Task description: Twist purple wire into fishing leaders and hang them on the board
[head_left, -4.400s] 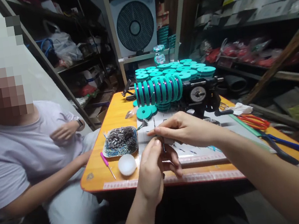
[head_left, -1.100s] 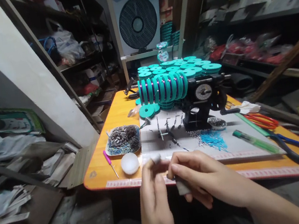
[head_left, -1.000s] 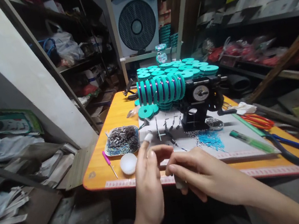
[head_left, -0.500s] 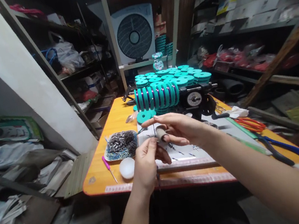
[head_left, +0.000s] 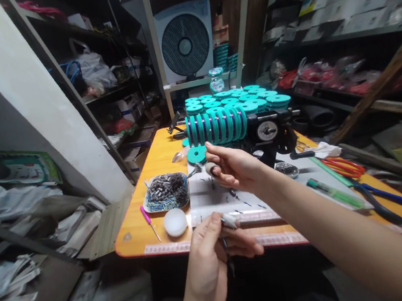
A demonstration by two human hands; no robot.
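At table's [head_left: 130, 233] front edge, slim dark piece [head_left: 226, 248] hangs below left hand [head_left: 207, 251]. Left hand: thumb pressed against white-wrapped index finger, other fingers loosely extended, piece held. Right hand [head_left: 240, 167]: raised above white board [head_left: 200, 196], fingers curled, thumb close to index, pale sleeve [head_left: 211, 169] on one finger; we cannot tell whether anything is gripped. Left of hands, we find white dish [head_left: 175, 223], pink-handled screwdriver [head_left: 149, 221], tray [head_left: 157, 210] of small parts. Beyond: teal spools [head_left: 223, 126] lined up on black machine [head_left: 254, 134].
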